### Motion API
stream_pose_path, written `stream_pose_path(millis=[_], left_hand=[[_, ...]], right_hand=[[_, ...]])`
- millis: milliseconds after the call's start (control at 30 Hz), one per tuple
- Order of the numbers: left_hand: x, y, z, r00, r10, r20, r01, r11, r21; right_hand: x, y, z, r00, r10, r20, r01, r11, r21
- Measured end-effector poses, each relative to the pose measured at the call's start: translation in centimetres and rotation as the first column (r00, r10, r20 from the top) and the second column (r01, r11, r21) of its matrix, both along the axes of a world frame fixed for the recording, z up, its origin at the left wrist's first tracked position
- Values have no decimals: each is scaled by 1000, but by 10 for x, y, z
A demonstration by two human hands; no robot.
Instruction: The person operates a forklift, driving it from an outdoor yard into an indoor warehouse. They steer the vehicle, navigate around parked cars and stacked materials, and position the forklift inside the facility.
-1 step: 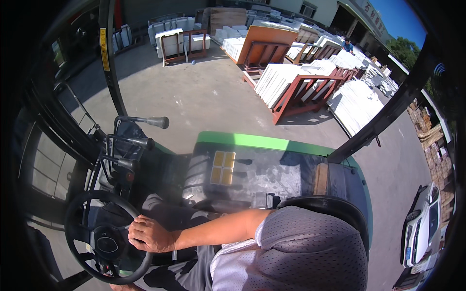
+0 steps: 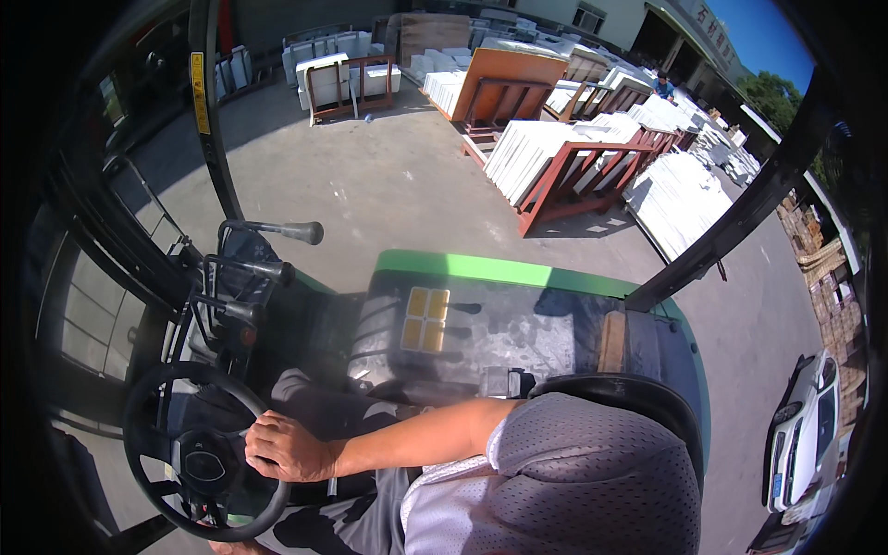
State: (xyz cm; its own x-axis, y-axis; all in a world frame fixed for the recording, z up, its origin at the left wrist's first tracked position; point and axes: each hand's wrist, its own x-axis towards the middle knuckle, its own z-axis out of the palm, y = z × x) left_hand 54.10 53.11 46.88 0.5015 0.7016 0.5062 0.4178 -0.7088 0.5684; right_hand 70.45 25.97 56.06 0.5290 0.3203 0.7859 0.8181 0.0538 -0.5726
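Three black-knobbed levers (image 2: 273, 271) stand untouched beside the steering wheel (image 2: 204, 465), which sits at the lower left of the view, in front of the seated person. The right hand (image 2: 289, 446) is curled around the near side of the rim, fingers folded over it. Only a sliver of the left hand (image 2: 239, 548) shows at the bottom edge, by the lowest part of the rim; whether it grips or merely rests there, I cannot tell. Judging by the right hand's wrap, steering, or holding the wheel ready, seems to be the step in hand. Beyond the green-edged cover (image 2: 481, 268) lies a paved yard (image 2: 370, 185), where white slabs (image 2: 530, 159) lean in a rust-red rack (image 2: 546, 191), a person in blue (image 2: 663, 88) is farther off, and a white car (image 2: 803, 444) stands at the right. The next move probably calls for a measured turn and a check on clearance to rack and car; working a lever would likely need the right hand off the rim first.
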Motion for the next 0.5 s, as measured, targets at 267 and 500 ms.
stream_pose_path(millis=[267,500], left_hand=[[-22,-26,1,1000,-13,-28,13,1000,-20],[-35,-18,-7,999,-39,-35,37,998,-46]], right_hand=[[-13,-23,1,1000,12,-6,-12,1000,16],[-15,-23,-5,1000,16,1,-16,1000,23]])
